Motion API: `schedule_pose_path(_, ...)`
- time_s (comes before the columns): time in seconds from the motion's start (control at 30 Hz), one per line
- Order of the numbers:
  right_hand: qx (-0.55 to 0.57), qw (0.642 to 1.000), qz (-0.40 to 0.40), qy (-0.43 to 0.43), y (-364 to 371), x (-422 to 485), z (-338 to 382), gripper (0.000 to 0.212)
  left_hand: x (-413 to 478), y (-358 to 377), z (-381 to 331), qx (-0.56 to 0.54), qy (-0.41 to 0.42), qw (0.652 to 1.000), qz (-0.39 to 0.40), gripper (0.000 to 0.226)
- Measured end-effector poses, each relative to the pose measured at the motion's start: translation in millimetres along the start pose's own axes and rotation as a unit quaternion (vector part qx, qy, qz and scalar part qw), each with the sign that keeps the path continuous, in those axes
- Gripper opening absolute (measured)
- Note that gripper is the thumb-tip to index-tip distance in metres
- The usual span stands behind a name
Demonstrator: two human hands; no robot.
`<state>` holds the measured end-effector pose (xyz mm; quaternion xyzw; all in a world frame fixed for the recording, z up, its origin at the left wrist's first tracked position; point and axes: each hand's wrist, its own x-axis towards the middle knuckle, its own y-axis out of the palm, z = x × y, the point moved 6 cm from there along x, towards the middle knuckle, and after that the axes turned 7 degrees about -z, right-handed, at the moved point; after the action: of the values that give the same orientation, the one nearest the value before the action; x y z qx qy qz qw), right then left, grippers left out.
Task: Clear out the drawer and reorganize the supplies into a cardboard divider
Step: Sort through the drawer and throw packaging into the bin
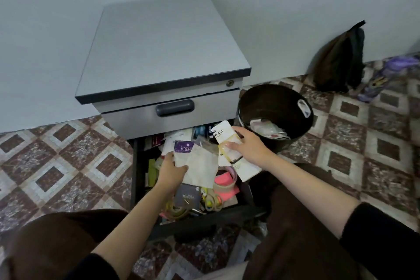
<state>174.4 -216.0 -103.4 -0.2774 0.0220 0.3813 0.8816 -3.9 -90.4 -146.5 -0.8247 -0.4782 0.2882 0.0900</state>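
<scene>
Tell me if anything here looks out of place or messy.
The open drawer is a jumble: packets and tape rolls piled at all angles. Left hand and right hand grip packets. Nothing looks broken.

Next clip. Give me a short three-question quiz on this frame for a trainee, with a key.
1. True or false: the upper drawer of the cabinet is pulled open.
2. What stands on the floor beside the cabinet, on the person's right? A) a black bin with papers in it B) a cardboard box C) a stool
3. Which hand grips the packet with the purple label over the open lower drawer?
Key: 1 false, its front is shut. 2 A. 3 the left hand; the right hand holds white "SET" packets.
</scene>
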Motion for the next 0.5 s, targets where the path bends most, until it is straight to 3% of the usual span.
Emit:
schedule_pose_path(0.23,0.035,0.998,-0.041,0.022,-91.4,3.2,-14.8,0.047,-9.0,81.7,-59.2,0.022,0.051,0.997,0.06,0.039)
schedule_pose_path(0.5,0.087,0.983,-0.121,0.103,-167.6,22.3,-63.5,0.055,15.2,161.3,-118.8,0.038,0.066,0.99,0.12,0.014)
